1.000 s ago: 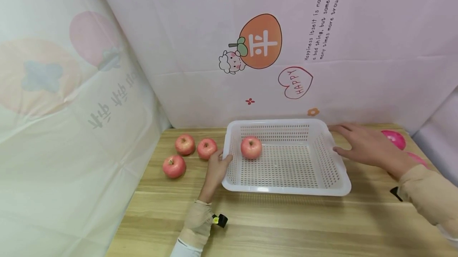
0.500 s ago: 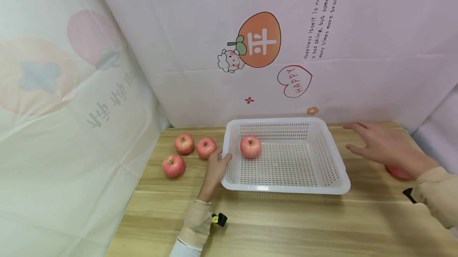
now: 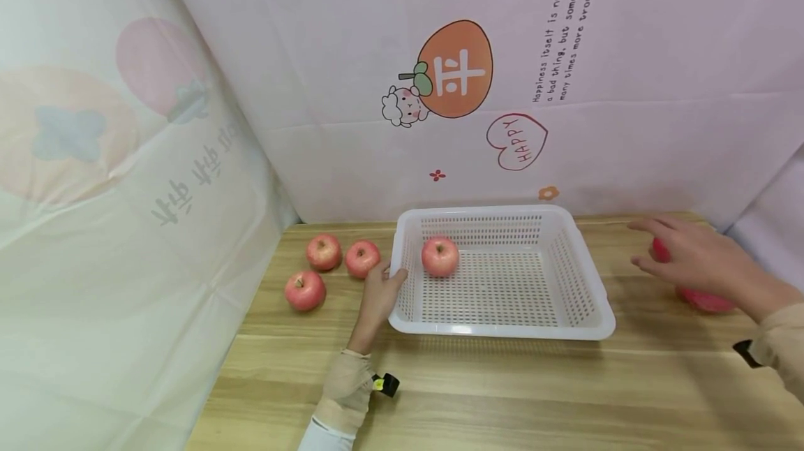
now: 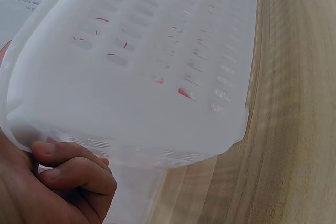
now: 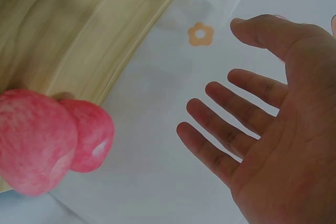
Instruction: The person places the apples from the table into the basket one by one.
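A white perforated plastic basket (image 3: 502,331) stands on the table, with one red apple (image 3: 440,257) inside near its left end. My left hand (image 3: 377,295) grips the basket's left rim. In the left wrist view, curled fingers (image 4: 79,174) show at that rim, below the slotted wall. Held over the table's right side, my right hand (image 3: 697,259) has spread fingers and holds nothing. Two round pink fruits, one large (image 5: 37,142) and one partly behind it (image 5: 93,135), lie near that hand; their kind is unclear. The right hand partly hides them in the head view.
Left of the basket are three more apples: one at the back (image 3: 324,252), one near the basket (image 3: 362,259) and one in front (image 3: 305,290). A printed cloth (image 3: 352,158) hangs behind the wooden table (image 3: 502,395), and another cloth (image 3: 207,311) hangs at its left.
My right hand has moved away from the basket's right rim, to the right, over the pink fruits. The left hand, the basket and the apples stay in place.
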Tool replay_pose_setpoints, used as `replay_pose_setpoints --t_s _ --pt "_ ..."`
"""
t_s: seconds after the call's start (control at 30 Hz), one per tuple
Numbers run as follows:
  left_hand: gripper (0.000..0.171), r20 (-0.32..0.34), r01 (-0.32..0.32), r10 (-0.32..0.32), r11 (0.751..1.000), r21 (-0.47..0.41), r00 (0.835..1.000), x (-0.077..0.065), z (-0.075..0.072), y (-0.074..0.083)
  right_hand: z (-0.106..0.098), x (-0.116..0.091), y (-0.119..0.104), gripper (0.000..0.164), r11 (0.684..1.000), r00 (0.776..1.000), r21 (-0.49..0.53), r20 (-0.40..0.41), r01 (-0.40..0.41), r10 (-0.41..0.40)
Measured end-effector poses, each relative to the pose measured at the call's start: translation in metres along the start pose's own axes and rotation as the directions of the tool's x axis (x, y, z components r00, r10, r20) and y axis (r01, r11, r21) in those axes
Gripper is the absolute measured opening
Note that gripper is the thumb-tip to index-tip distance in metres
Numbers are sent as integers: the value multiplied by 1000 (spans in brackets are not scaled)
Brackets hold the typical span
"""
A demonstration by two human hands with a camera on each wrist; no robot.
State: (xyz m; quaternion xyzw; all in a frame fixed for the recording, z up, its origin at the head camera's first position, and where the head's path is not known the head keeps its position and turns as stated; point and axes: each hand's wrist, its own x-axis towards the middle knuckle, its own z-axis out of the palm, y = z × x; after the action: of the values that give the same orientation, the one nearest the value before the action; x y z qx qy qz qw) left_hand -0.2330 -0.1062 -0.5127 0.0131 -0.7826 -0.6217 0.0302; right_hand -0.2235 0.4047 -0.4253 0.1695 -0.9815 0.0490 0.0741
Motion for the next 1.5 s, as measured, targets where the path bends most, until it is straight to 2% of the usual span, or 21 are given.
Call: replay_pose_setpoints --t_s 0.13,0.37,0.57,0.8,1.0,1.17,1.33,1.5 --pt "35 1 -2 2 1000 2 1000 -1 0 1 2 -6 8 66 999 999 12 10 -37 37" --pt "38 1 5 -5 1000 6 1000 -2 1 1 5 -17 23 63 999 999 48 -40 -14 16" --pt "37 -7 8 -8 1000 8 1000 -3 0 2 7 -23 34 59 998 999 62 -34 -29 31" --pt "38 1 12 -12 1000 3 1000 -4 0 2 11 -30 45 63 998 998 61 -60 -27 30" --pt "38 -10 6 -6 1000 10 1000 -4 0 2 16 -35 56 61 993 996 117 -84 -24 34" --pt "38 -13 13 -12 1000 13 1000 -3 0 2 17 -39 61 59 995 996 89 -69 -49 55" --pt "40 -6 19 -19 1000 8 1000 -3 0 1 19 -43 65 64 996 995 57 -69 -63 67" --pt "39 -3 18 -18 1000 4 1000 -2 0 2 24 -47 71 62 996 994 61 -79 -70 75"
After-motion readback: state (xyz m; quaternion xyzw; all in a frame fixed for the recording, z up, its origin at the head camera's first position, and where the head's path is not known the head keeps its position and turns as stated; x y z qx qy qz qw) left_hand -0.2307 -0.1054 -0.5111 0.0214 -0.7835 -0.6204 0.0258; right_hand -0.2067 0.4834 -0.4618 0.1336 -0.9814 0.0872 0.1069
